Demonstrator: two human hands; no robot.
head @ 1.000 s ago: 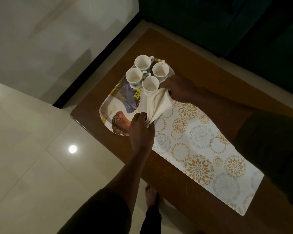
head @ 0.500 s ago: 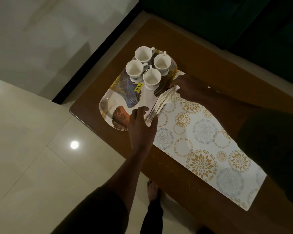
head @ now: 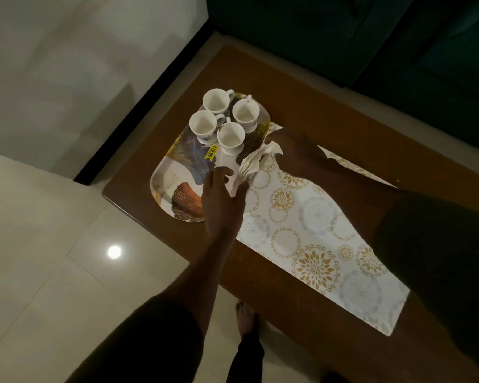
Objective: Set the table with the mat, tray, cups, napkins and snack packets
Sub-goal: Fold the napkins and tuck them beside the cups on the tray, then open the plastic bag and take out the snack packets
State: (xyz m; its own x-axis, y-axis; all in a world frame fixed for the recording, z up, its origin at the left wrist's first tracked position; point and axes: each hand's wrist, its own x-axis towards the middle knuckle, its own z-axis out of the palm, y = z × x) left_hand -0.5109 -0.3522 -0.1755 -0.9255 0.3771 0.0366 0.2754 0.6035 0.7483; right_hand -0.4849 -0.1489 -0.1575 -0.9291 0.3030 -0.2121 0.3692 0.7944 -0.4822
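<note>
Several white cups (head: 230, 135) stand close together at the far end of a leaf-patterned tray (head: 168, 180) that bears a yellow price sticker. The tray's right side overlaps a white mat (head: 310, 233) with gold and grey round motifs. A white napkin (head: 250, 165) lies folded and crumpled along the tray's right edge. My left hand (head: 223, 201) presses on its near end with fingers spread. My right hand (head: 295, 150) pinches its far end. No snack packets are in view.
The brown wooden table (head: 315, 106) runs diagonally, its near left corner by the tray. A dark green sofa (head: 343, 29) stands behind it. Pale floor tiles lie to the left, and my bare foot (head: 245, 317) stands by the table's near edge.
The napkin, held up as a spread fold a second ago, has been lowered and bunched flat along the tray's right edge. My left hand has gone from gripping it to pressing on it.
</note>
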